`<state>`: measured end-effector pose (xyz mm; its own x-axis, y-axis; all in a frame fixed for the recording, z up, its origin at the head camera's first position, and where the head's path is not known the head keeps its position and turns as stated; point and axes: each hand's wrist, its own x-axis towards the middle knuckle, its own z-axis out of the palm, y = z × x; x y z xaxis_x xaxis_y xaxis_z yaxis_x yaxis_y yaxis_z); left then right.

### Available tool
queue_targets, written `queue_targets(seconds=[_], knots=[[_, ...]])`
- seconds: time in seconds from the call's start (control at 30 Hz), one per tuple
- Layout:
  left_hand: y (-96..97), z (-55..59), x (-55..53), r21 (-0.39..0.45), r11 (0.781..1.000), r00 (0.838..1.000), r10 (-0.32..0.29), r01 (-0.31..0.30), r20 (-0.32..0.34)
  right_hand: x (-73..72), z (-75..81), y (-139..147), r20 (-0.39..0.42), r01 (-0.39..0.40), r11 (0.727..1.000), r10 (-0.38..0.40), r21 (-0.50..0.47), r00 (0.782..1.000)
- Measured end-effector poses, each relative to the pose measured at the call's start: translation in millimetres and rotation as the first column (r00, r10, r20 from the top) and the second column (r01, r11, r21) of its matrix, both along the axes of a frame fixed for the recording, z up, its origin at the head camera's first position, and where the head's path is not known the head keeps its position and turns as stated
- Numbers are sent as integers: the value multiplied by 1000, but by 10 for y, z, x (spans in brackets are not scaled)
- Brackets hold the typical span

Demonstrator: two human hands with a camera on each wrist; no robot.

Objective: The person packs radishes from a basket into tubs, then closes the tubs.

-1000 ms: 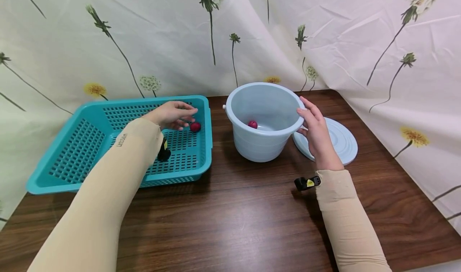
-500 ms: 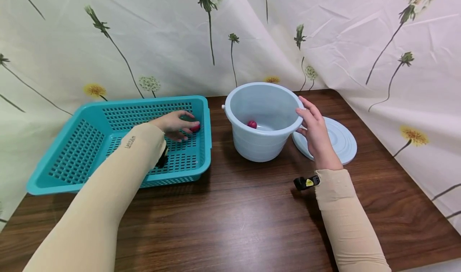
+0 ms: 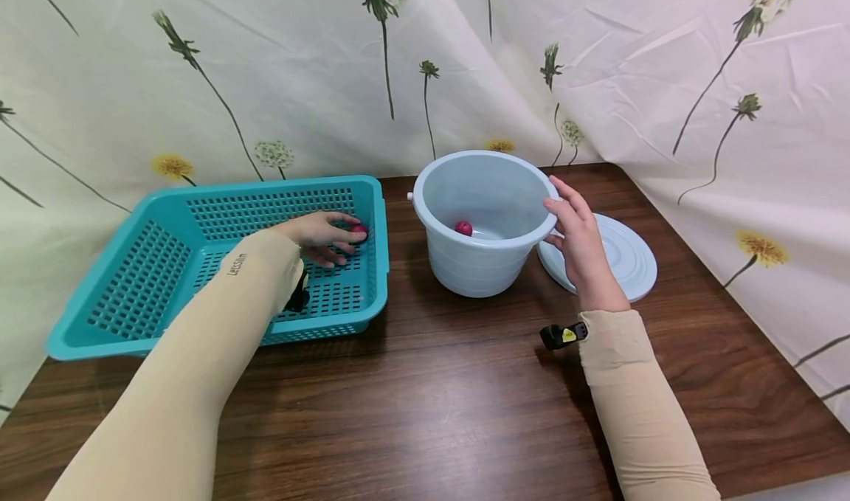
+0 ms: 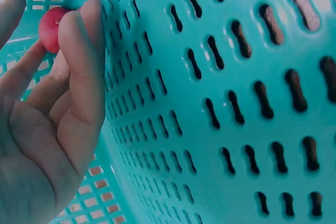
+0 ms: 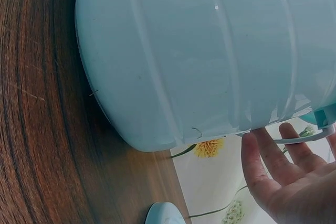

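Note:
At the right end of a teal plastic basket [image 3: 219, 187], my left hand [image 3: 322, 234] reaches down with its fingers round a small round red fruit [image 3: 359, 230]. In the left wrist view the bent fingers touch the red fruit [image 4: 52, 29], partly covering it, close to the slotted wall. A light-blue bucket [image 3: 474, 265] stands upright to the right of the basket. My right hand [image 3: 578, 239] grips its rim on the right side, fingertips over the edge. Another red fruit [image 3: 463, 228] lies on the bucket's bottom. The right wrist view shows the bucket's ribbed outer wall [image 5: 194, 66].
A round light-blue lid [image 3: 627, 257] lies flat on the dark wooden table [image 3: 425, 412], behind and right of the right hand. A white flower-printed cloth [image 3: 299, 66] hangs along the back and right. Small black cameras are strapped to both wrists.
My left hand has lowered into the basket's right end, and its fingers have come round the red fruit. My right hand and the bucket hold their place.

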<state>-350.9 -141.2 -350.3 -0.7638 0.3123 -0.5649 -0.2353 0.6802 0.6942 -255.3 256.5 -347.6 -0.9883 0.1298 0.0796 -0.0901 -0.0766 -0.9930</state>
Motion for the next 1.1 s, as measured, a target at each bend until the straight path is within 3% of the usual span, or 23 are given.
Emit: queue_targets(seconds=[0.2,0.43,0.83,1.1], knots=[[-16,-24,-2,10,1000,1000,5,-5,21,-4,-3,-3,0,-3,1000,3,4,1000],[-30,-32,8,8,999,999,34,-34,-22,-18,-12,-5,-3,1,1000,-1,1,1000],[16,-55,64,-12,1000,995,24,-26,-95,2,-2,-12,4,0,1000,0,1,1000],[31,-87,46,-18,999,994,37,-39,-108,2,2,-12,2,1,1000,-1,-1,1000]])
